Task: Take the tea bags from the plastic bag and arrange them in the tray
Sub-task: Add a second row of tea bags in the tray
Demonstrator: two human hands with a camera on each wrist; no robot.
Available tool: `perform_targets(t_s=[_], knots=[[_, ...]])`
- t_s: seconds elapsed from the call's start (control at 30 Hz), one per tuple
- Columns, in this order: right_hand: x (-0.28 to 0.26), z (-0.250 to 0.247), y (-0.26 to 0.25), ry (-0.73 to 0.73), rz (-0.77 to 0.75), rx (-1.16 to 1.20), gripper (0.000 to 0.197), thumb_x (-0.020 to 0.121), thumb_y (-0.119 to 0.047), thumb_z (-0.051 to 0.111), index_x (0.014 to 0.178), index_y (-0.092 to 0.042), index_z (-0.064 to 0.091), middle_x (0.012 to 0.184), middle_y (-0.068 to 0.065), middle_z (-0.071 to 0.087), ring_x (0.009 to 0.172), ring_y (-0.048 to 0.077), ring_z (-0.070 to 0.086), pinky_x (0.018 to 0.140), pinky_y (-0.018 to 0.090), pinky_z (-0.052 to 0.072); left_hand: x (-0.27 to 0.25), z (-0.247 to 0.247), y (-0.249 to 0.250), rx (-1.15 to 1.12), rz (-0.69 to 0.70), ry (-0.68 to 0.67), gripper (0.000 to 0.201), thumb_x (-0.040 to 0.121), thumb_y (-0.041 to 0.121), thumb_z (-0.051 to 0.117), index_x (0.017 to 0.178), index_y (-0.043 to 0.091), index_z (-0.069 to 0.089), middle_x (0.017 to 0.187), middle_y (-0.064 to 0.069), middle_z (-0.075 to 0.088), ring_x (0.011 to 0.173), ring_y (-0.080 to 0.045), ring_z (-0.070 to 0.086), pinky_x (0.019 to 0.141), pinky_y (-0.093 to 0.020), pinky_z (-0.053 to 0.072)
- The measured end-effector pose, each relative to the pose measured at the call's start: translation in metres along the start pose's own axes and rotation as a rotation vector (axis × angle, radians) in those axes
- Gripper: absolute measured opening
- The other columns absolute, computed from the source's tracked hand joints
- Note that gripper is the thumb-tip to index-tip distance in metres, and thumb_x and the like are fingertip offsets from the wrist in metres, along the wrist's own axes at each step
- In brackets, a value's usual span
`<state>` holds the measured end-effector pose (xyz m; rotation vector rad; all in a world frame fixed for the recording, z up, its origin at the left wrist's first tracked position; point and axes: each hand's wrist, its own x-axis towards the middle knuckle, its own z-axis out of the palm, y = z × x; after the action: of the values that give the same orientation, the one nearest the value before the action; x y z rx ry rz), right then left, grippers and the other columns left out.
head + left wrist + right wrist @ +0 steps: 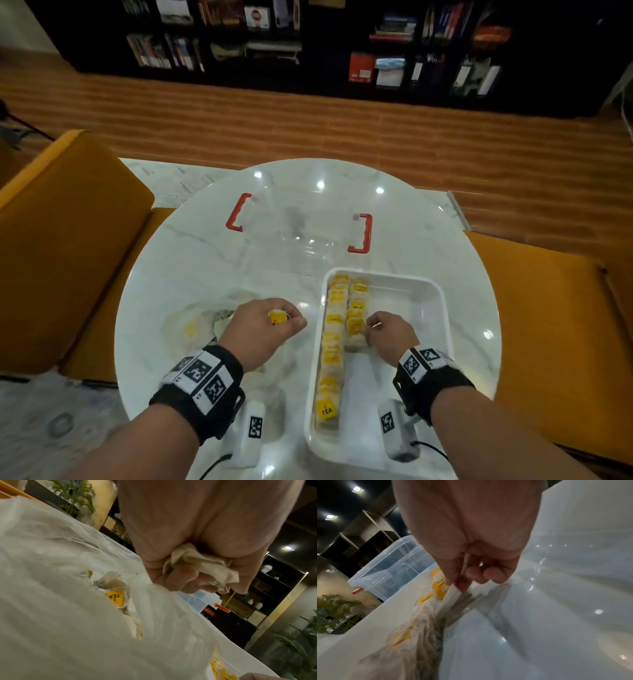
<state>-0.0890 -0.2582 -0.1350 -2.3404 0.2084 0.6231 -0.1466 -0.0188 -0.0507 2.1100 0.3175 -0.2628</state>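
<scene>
Left hand [263, 329] is over the table [191, 260] between the plastic bag [202, 322] and the tray [421, 298], fingers curled around a tea bag [202, 563] with its yellow tag up. Right hand [390, 335] is inside the tray, thumb and forefinger pinching a second tea bag [452, 595] at the near end of the shorter row. Two rows of tea bags [334, 346] run along the tray's left side. More remain in the plastic bag. A clear box [301, 229] with red handles sits further back.
</scene>
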Motion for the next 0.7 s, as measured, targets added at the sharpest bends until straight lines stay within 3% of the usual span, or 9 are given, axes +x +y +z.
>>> perform_targets(t_s=[0.13, 0.23, 0.37, 0.53, 0.7], knots=[[0.004, 0.007, 0.001, 0.046, 0.051, -0.018, 0.011, 0.089, -0.026, 0.062, 0.096, -0.020, 0.066, 0.096, -0.001, 0.063, 0.086, 0.015, 0.054, 0.073, 0.022, 0.040, 0.001, 0.001, -0.001, -0.007, -0.005, -0.007, 0.012, 0.081, 0.036, 0.075, 0.075, 0.027, 0.071, 0.039, 0.013, 0.047, 0.035, -0.004, 0.035, 0.045, -0.020, 0.035], [0.002, 0.008, 0.001, 0.076, 0.072, -0.002, 0.013, 0.087, -0.033, 0.064, 0.090, -0.021, 0.063, 0.097, 0.001, 0.067, 0.083, 0.015, 0.054, 0.072, 0.024, 0.040, 0.001, 0.002, -0.001, -0.012, 0.000, -0.019, 0.012, 0.081, 0.036, 0.075, 0.075, 0.027, 0.071, 0.039, 0.013, 0.047, 0.035, -0.006, 0.034, 0.044, -0.019, 0.033], [-0.002, 0.008, -0.001, 0.072, 0.112, -0.018, 0.034, 0.079, -0.049, 0.069, 0.088, -0.020, 0.055, 0.085, -0.002, 0.060, 0.077, 0.015, 0.056, 0.064, 0.027, 0.039, 0.002, 0.004, -0.001, -0.022, 0.000, -0.020, 0.012, 0.081, 0.035, 0.075, 0.076, 0.026, 0.071, 0.040, 0.011, 0.046, 0.036, -0.006, 0.033, 0.044, -0.016, 0.033], [0.000, 0.012, -0.001, 0.073, 0.076, -0.112, 0.029, 0.086, -0.046, 0.063, 0.092, -0.019, 0.054, 0.093, 0.000, 0.061, 0.081, 0.017, 0.055, 0.071, 0.027, 0.043, 0.001, 0.006, -0.003, -0.028, -0.016, -0.024, 0.011, 0.080, 0.035, 0.076, 0.074, 0.029, 0.070, 0.048, 0.007, 0.047, 0.043, -0.012, 0.037, 0.047, -0.021, 0.038], [0.001, 0.014, -0.003, 0.063, 0.050, -0.109, 0.027, 0.087, -0.044, 0.062, 0.091, -0.018, 0.054, 0.095, 0.002, 0.063, 0.082, 0.018, 0.056, 0.073, 0.029, 0.046, -0.001, 0.008, -0.002, -0.037, -0.022, -0.030, 0.011, 0.081, 0.033, 0.076, 0.075, 0.026, 0.070, 0.043, 0.009, 0.044, 0.039, -0.010, 0.035, 0.044, -0.019, 0.036]])
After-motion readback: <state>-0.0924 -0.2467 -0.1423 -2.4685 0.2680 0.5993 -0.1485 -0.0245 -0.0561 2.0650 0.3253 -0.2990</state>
